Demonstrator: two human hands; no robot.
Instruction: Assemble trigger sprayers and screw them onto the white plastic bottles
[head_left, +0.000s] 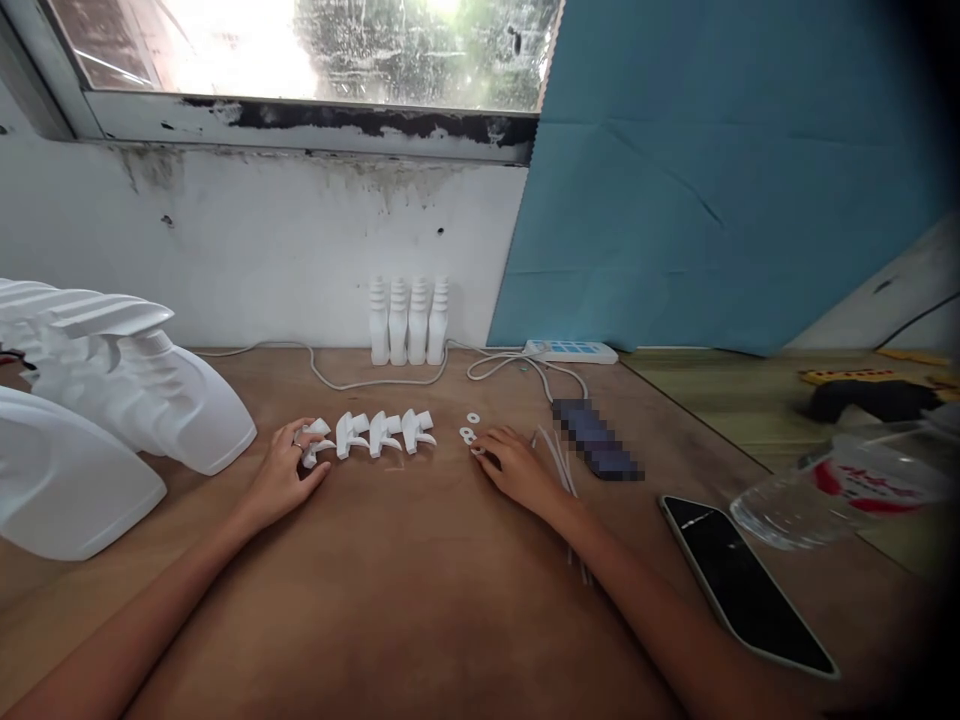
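A white wall (pixel 300 225) with grimy stains stands behind a brown table (pixel 420 610), with a window (pixel 420 50) above it and a blue cloth (pixel 675 190) hanging to the right. On the table, four white sprayers (pixel 385 434) stand side by side in a row; every place below is told from that row.

At its left end is the person's left hand (pixel 281 480). The fingers are half curled around the endmost sprayer and touch it, with the thumb apart from them on the near side; whether they grip it firmly, I cannot tell.

Just right of the row lie a few small white washers (pixel 469 435), close together. The right hand (pixel 517 465) rests beside them, its fingers loosely bent and the thumb a little apart. The fingertips are at the nearest washer; whether it is pinched or only touched cannot be told.

Behind the row, four slim bottles (pixel 409 330) stand upright against the wall, with a pale cable (pixel 360 383) running in front of them. Well to its left lie large white jugs (pixel 195 410). To its right, past the washers, are thin clear tubes (pixel 559 460), partly under the right forearm, then a pixelated dark item (pixel 596 440), with a power strip (pixel 574 352) farther back. Farthest right are a phone (pixel 750 585) and a clear water bottle (pixel 810 495), tilted in view.
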